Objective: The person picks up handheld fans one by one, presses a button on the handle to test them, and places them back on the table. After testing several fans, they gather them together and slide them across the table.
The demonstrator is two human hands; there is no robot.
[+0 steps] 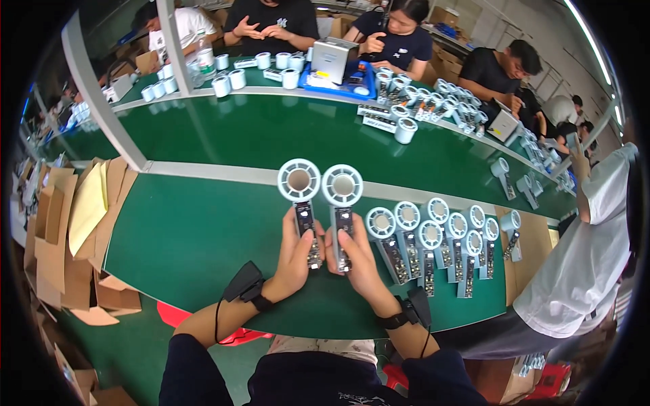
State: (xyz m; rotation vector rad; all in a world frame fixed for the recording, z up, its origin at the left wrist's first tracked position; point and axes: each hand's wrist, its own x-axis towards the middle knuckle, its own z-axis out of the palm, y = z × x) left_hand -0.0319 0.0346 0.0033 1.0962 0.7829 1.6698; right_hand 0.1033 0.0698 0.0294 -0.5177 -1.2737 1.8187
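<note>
My left hand (pixel 295 254) is closed round the handle of a pale blue handheld fan (pixel 298 180), its ring-shaped head pointing away from me. A second fan of the same kind (pixel 342 185) is in my right hand (pixel 355 254), gripped by the handle. Both fans stand side by side, heads close together, and their handles show a bare dark circuit board. My thumbs lie on the boards. Just right of my right hand, a group of similar fans (pixel 430 235) lies on the green table (pixel 183 230), boards facing up.
Beyond the grey rail (pixel 217 172) runs a green conveyor belt (pixel 250 132). Several people sit across it, among more fan parts, a blue tray (pixel 338 88) and a metal box (pixel 333 61). Cardboard (pixel 51 237) is piled at left. A person in a grey shirt (pixel 575 250) stands at right.
</note>
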